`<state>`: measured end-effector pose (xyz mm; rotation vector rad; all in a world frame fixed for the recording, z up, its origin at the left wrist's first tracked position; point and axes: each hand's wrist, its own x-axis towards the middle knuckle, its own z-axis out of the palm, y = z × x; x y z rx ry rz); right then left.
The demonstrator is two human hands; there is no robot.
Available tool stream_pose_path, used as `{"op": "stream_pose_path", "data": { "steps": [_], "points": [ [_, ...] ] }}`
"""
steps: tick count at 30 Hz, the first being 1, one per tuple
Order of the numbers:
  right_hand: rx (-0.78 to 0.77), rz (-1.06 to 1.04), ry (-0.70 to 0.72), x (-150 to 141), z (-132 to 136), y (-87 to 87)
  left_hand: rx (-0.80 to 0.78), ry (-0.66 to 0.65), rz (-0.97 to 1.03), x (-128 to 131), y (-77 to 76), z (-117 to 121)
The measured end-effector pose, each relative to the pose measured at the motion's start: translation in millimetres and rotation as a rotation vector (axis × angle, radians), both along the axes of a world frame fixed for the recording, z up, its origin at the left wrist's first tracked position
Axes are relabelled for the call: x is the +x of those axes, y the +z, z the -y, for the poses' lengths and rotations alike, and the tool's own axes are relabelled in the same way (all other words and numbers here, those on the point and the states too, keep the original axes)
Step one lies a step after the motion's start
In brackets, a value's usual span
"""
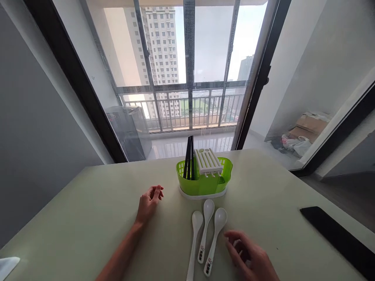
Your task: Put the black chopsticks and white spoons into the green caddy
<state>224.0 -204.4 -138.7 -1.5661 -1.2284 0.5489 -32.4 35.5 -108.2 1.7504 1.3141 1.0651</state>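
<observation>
My left hand [150, 198] rests on the table left of a green utensil holder [203, 187], its fingers curled together with nothing visible in them. The holder stands on a white base, with several black chopsticks [189, 160] upright in its left compartment. A white slotted rack [208, 160] sits across its middle. In front of it lie three white spoons: a left one [195, 234], a middle one [206, 224] and a right one [217, 230]. Close beside the right spoon is my right hand [249, 253], empty, fingers bent and apart, apparently not touching the spoon.
A black flat object [336, 236] lies on the table [102, 207] at the right. A white object [8, 267] shows at the left edge. Beyond the far table edge are a sliding door frame and a balcony with a railing [202, 107].
</observation>
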Motion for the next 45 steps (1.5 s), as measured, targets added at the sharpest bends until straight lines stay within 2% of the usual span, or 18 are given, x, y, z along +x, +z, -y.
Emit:
{"op": "stream_pose_path", "data": {
  "steps": [4, 8, 12, 14, 20, 23, 26, 29, 32, 35, 39, 41, 45],
  "points": [
    [-0.105, 0.017, -0.019, 51.5, -24.7, 21.6, 0.003, -0.008, -0.063, 0.6, 1.9, 3.1],
    [-0.278, -0.029, 0.171, 77.1, -56.1, 24.8, 0.007, -0.018, -0.11, 1.6, 4.7, 6.2],
    [-0.424, -0.121, 0.414, 81.5, -78.4, 27.2, 0.025, -0.017, -0.136, 2.8, 8.7, 11.2],
    [-0.473, -0.139, 0.479, 79.9, -84.6, 30.0, 0.025, -0.02, -0.143, 3.3, 10.6, 13.6],
    [-0.536, -0.13, 0.506, 75.3, -93.0, 36.5, 0.0, -0.027, -0.146, 3.7, 11.1, 14.4],
    [-0.542, -0.155, 0.502, 79.4, -91.4, 48.7, -0.015, -0.03, -0.142, 3.2, 9.8, 13.3],
    [-0.43, -0.051, 0.44, 85.8, -85.9, 78.2, -0.032, -0.035, -0.143, 2.5, 9.3, 13.0],
    [-0.253, 0.187, 0.322, 87.6, -80.0, 120.5, -0.036, -0.038, -0.15, 2.3, 10.2, 13.5],
    [0.006, 0.464, 0.101, 79.4, -77.1, 160.6, -0.034, -0.042, -0.16, 3.1, 12.6, 14.5],
    [0.268, 0.749, -0.1, 63.1, -77.7, 187.8, -0.033, -0.047, -0.167, 4.1, 14.7, 15.5],
    [0.523, 1.011, -0.296, 41.7, -85.8, 201.6, -0.041, -0.044, -0.187, 4.5, 14.6, 16.6],
    [0.61, 1.07, -0.279, 34.6, -94.1, 201.9, -0.043, -0.052, -0.198, 4.4, 14.3, 17.2],
    [0.744, 1.102, -0.131, 24.5, -114.0, 196.0, -0.042, -0.071, -0.207, 4.4, 14.4, 18.6]
  ]
}}
